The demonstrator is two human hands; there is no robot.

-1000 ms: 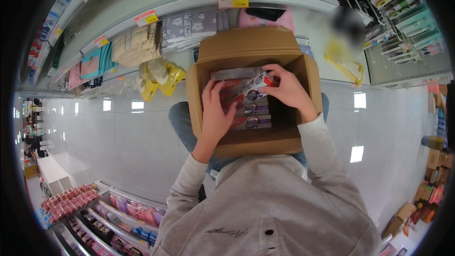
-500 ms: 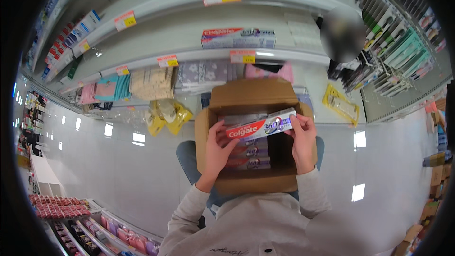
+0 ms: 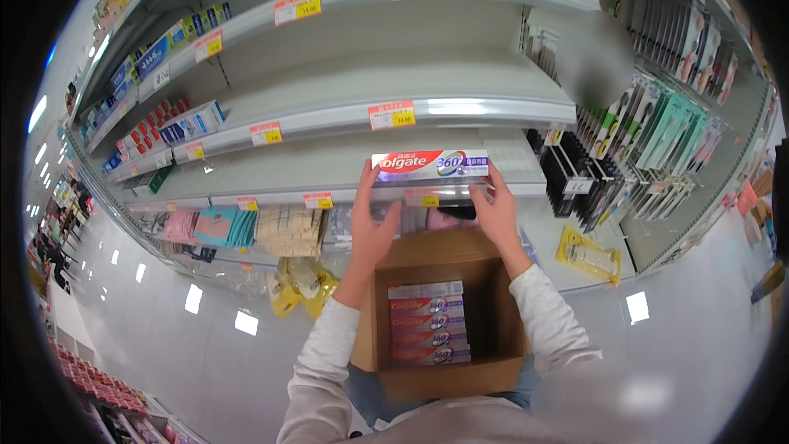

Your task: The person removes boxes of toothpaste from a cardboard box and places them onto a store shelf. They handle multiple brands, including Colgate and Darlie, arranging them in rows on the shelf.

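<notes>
Out in front of me, at the lower shelf (image 3: 288, 174), I hold a red, white and purple toothpaste box (image 3: 430, 164) level between both hands. My left hand (image 3: 374, 218) grips its left end, and my right hand (image 3: 496, 212) has its fingers at the right end. Below them an open cardboard carton (image 3: 501, 312) rests on my lap, its far flap raised toward the shelf. Inside the carton, several matching toothpaste boxes (image 3: 427, 330) lie in a row on the left side, with dark space at the right.
A higher shelf (image 3: 353, 119) with price tags runs above my hands. Folded towels (image 3: 289, 228) hang below the shelf. Yellow packages (image 3: 302, 286) lie to the left, and another yellow pack (image 3: 588, 256) is at the right. Toothbrush packs (image 3: 649, 127) hang on the right.
Both hands have carried the toothpaste box up and forward, from over the carton to the shelf. The view has tilted up. The toothpaste box seen on the shelf before is now hidden from sight.
</notes>
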